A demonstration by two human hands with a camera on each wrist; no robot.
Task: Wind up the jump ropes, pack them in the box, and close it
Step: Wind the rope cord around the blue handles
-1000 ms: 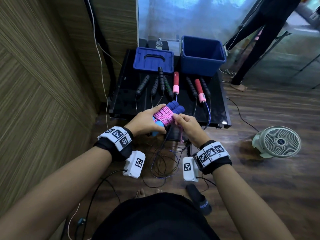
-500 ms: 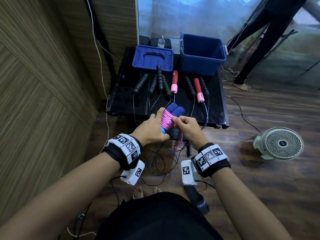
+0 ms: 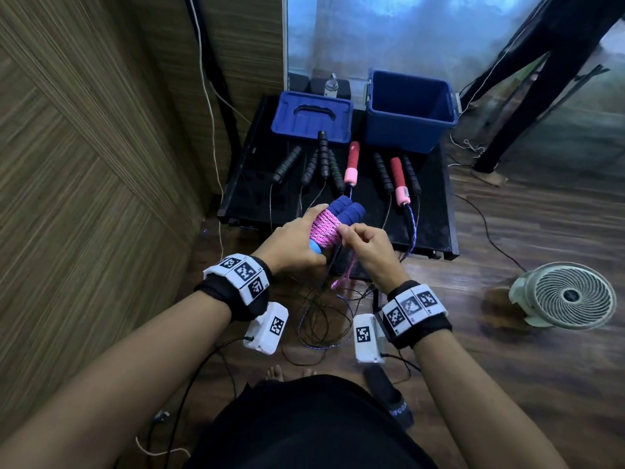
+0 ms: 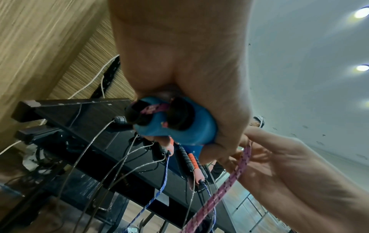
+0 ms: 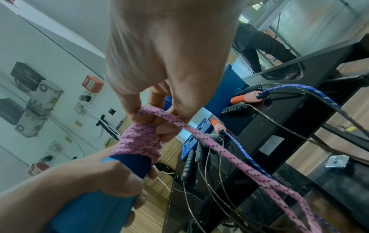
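Head view: at frame centre the left hand [image 3: 291, 243] grips the paired blue handles [image 3: 345, 211], long axis running toward the upper right; the right hand [image 3: 367, 247], immediately right, pinches the pink rope [image 3: 324, 228] against the coil. The open blue box [image 3: 409, 113] stands upper centre. Left wrist view: left fingers curl round the handle ends [image 4: 179, 126]. Right wrist view: thumb and fingers [image 5: 165, 126] pinch the rope where it leaves the coil [image 5: 137, 141]; the free tail runs lower right.
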